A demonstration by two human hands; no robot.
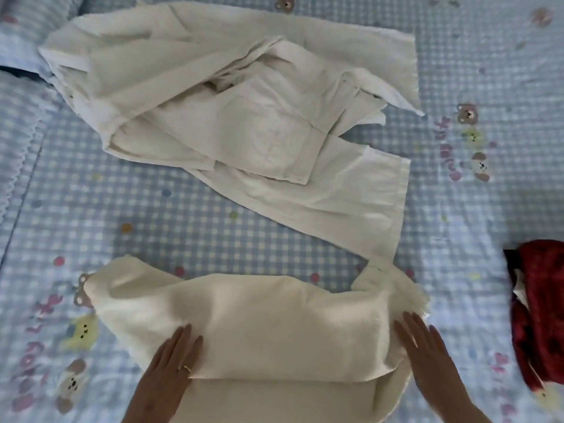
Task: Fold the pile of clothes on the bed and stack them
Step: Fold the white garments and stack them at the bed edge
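A cream garment [274, 325] lies partly folded at the near edge of the bed, one layer doubled over another. My left hand [171, 361] rests flat on its left part, fingers straight. At the garment's right end, my right hand [427, 352] lies flat with its fingers spread. Farther back, a pile of white and cream clothes [232, 96] lies unfolded, with a white trouser leg [351, 203] running down toward the folded piece. A dark red garment [537, 315] sits folded at the right edge.
The bed is covered by a blue checked quilt [183, 215] with bear pictures and coloured dots. A pillow edge with white trim [18, 166] runs along the left side.
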